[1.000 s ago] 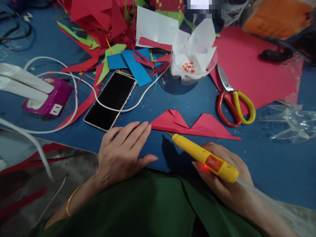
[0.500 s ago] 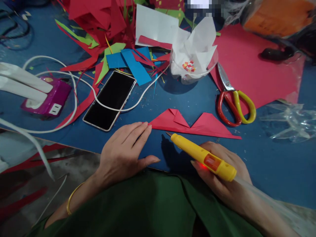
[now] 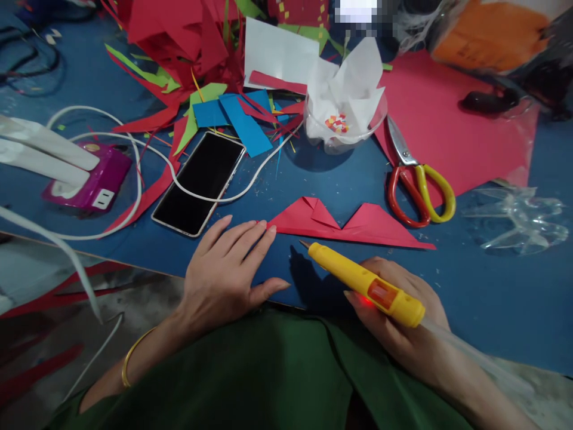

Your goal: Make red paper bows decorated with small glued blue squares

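A strip of folded red paper [image 3: 313, 220] with two raised peaks lies near the table's front edge. My left hand [image 3: 228, 263] rests flat with its fingers spread, and its fingertips touch the strip's left end. In my right hand [image 3: 403, 304] is a yellow glue gun [image 3: 358, 276], seen from above, with a translucent stick running out of its back. Its pointed tip hovers just below the strip, apart from it. A red light glows by my right thumb. The fingers under the glue gun are mostly hidden.
Red-and-yellow-handled scissors [image 3: 418, 185] lie on red sheets [image 3: 456, 131]. A phone [image 3: 199, 182] lies beneath a white cable [image 3: 250, 188]. Behind are a clear bowl [image 3: 342, 140] with paper bits, blue paper strips [image 3: 246, 122] and red scraps [image 3: 174, 30]. A purple power socket [image 3: 89, 179] stands left.
The view has shifted slightly. The fingers of my left hand have spread a little, with the outer finger now apart. The glue gun stays almost in place beside the red strip.
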`<state>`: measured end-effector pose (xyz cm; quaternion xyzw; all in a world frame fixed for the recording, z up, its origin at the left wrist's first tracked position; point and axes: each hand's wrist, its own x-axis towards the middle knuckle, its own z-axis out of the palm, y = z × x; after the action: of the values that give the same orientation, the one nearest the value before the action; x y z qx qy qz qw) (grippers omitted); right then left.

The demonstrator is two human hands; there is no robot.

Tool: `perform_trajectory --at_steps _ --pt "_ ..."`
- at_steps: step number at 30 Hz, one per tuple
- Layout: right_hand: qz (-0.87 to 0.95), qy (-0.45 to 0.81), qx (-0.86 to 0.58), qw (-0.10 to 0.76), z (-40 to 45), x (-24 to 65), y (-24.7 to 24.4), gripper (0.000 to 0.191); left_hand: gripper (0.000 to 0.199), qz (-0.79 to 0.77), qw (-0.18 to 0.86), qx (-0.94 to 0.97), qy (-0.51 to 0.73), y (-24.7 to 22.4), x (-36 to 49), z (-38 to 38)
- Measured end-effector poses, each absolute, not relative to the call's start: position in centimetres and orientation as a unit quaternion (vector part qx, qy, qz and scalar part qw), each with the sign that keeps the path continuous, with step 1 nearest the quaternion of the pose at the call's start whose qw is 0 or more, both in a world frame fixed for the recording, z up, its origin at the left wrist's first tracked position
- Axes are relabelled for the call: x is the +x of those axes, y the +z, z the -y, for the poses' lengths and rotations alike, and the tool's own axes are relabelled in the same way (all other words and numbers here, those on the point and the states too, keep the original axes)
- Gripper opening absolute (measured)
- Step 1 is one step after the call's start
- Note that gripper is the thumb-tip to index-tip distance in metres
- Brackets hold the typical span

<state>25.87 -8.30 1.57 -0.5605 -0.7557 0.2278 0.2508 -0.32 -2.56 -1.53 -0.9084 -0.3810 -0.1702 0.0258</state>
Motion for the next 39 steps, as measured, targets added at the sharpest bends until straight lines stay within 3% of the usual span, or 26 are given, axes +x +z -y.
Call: perform_trajectory --at_steps 5,11,18,26,32,35,39 --pt "0.727 0.234 -0.586 0.269 8.7 26.0 1.6 0.011 0.069 0.414 0.001 -0.881 -0.226 -1.7 -0.3 2.8" --pt "0.717 0.226 -0.607 0.258 9.3 26.4 1.2 0.014 0.073 0.405 0.032 -0.897 -0.173 -1.6 0.2 3.0" --pt "0.708 0.22 -0.617 0.265 9.4 26.7 1.4 0.013 0.065 0.399 0.03 -0.9 -0.174 -1.5 0.2 2.7" --pt "0.624 0.162 -0.685 0.339 10.0 31.1 2.1 0.019 0.063 0.385 0.051 -0.905 -0.173 -1.1 0.3 2.4" --pt "0.528 -0.182 -0.823 0.102 8.2 37.0 3.7 0.037 0.059 0.385 0.047 -0.9 -0.199 -1.0 0.4 2.3" --pt "0.502 -0.226 -0.835 -0.001 6.9 39.3 3.4 0.038 0.061 0.412 0.02 -0.889 -0.2 -0.9 0.3 2.4" --pt "0.492 -0.205 -0.844 -0.062 6.0 41.1 2.2 0.042 0.073 0.45 -0.025 -0.867 -0.212 -0.8 0.3 2.7"
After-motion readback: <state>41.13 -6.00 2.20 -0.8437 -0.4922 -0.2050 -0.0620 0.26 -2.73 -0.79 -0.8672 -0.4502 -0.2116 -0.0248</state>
